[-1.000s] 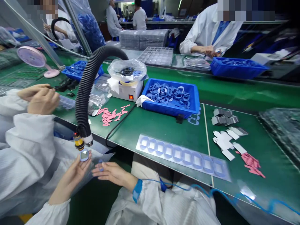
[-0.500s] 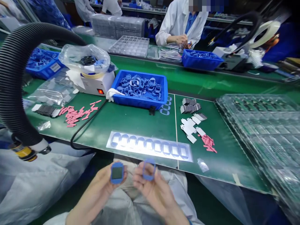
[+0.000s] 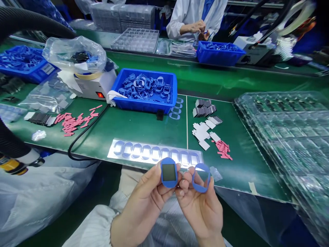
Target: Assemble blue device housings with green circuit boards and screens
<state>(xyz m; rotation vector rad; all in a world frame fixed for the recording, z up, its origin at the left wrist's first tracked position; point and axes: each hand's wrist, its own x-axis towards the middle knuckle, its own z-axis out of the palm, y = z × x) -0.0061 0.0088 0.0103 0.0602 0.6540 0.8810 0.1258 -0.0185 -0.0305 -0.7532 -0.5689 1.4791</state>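
Between its thumb and fingers, my left hand (image 3: pixel 145 197) grips a small blue casing with a dark square screen (image 3: pixel 169 172), screen side up. My right hand (image 3: pixel 202 209) pinches a thin blue oval frame sticker (image 3: pixel 202 189) by its edges; the middle of it is see-through. The fingertips of both hands come close together, and whether they touch I cannot tell. Just beyond them, at the table's near edge, lies a shiny white strip (image 3: pixel 110 152) bearing a row of similar blue oval frames. A small scrap of clear film (image 3: pixel 216 174) lies to the right.
A blue bin (image 3: pixel 144 104) holds many blue casings. Pink strips (image 3: pixel 69 123) lie left, and white pieces (image 3: pixel 202 133) with more pink strips (image 3: pixel 223 149) right. Stacked clear trays (image 3: pixel 277 137) fill the right side. A black cable (image 3: pixel 74 145) crosses the left. Opposite sits a person (image 3: pixel 177 20).
Both hands have risen and shifted right toward the table edge, carrying the casing and the oval frame sticker. The view has shifted, so the table items appear slightly higher and further left.
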